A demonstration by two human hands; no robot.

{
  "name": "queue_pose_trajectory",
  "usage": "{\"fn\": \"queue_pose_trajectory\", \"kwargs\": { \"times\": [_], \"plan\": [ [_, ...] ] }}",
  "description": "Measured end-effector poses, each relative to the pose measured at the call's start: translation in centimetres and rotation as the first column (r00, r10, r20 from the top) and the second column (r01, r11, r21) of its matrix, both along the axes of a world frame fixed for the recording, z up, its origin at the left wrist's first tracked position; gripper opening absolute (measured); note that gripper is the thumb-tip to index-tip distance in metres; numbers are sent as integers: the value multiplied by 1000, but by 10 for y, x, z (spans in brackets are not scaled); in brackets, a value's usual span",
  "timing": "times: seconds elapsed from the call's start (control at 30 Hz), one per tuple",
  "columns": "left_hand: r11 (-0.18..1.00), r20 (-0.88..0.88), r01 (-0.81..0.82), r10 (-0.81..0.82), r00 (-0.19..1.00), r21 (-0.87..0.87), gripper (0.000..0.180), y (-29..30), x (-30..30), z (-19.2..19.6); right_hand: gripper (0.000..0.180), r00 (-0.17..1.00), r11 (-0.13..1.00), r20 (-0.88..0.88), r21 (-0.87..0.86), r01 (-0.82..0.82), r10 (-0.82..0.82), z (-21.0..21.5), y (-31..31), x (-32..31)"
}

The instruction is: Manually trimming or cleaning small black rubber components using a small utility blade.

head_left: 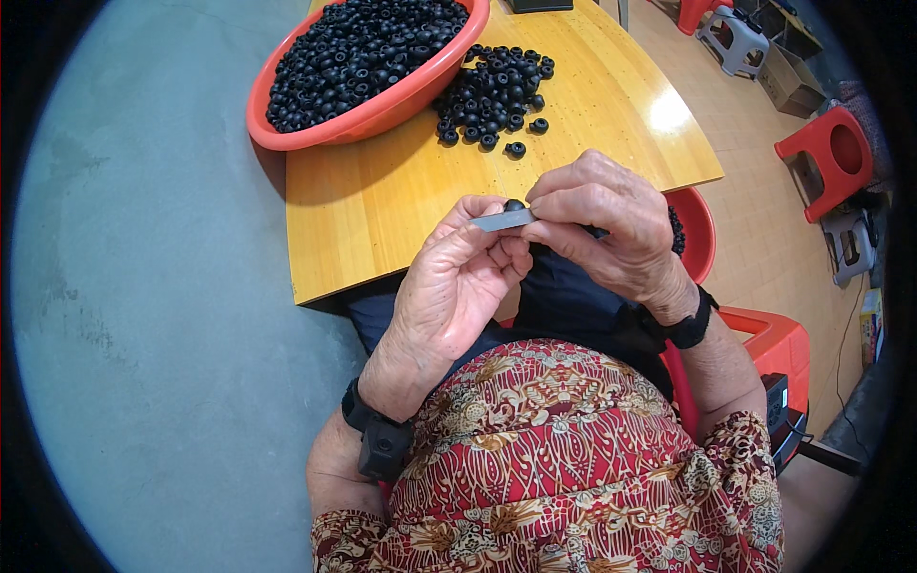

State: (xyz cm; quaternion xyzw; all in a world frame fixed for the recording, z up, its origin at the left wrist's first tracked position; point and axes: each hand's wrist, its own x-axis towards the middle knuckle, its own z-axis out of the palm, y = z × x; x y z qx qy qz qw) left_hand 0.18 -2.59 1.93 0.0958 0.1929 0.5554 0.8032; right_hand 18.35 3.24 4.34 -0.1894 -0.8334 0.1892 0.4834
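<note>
Over the table's near edge, both hands meet in front of my body. My left hand [454,263] is closed in a pinch, its fingertips around a small round black rubber-looking piece [514,205]. A flat grey metal blade [501,222] lies across that piece, its outer end by my left thumb. My right hand [611,220] grips the blade between thumb and fingers, close against the black piece. Something dark shows under the right fingers; I cannot make out what it is. My fingers partly hide the black piece.
A red basin [382,119] heaped with black pieces stands on the yellow wooden table [382,210]. Beside it lies a loose pile of black pieces [497,91]. Another red basin [702,234] sits below the table's right edge. Red stool [831,158] and grey stool [735,43] are at right.
</note>
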Motion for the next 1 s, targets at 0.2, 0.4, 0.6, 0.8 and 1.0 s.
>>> {"fn": "queue_pose_trajectory", "kwargs": {
  "times": [0.2,0.4,0.6,0.8,1.0],
  "plan": [
    [1000,8,-27,27,1000,-6,16,0,-1,-3,17,1000,998,1,53,24,-25,-2,0,-3],
    [1000,-50,-13,13,999,2,13,2,-3,-4,15,997,995,24,70,75,-76,-4,4,-1],
    [1000,-54,12,-12,998,-5,13,-1,2,5,15,983,980,-115,-160,122,-141,-13,12,4],
    [1000,-36,-5,5,999,-6,17,-1,2,4,21,987,976,-119,-203,79,-104,-3,2,0],
    [996,-47,-78,77,996,-30,8,-1,6,2,28,995,985,-21,-149,88,-93,-3,-5,-5]
  ]
}}
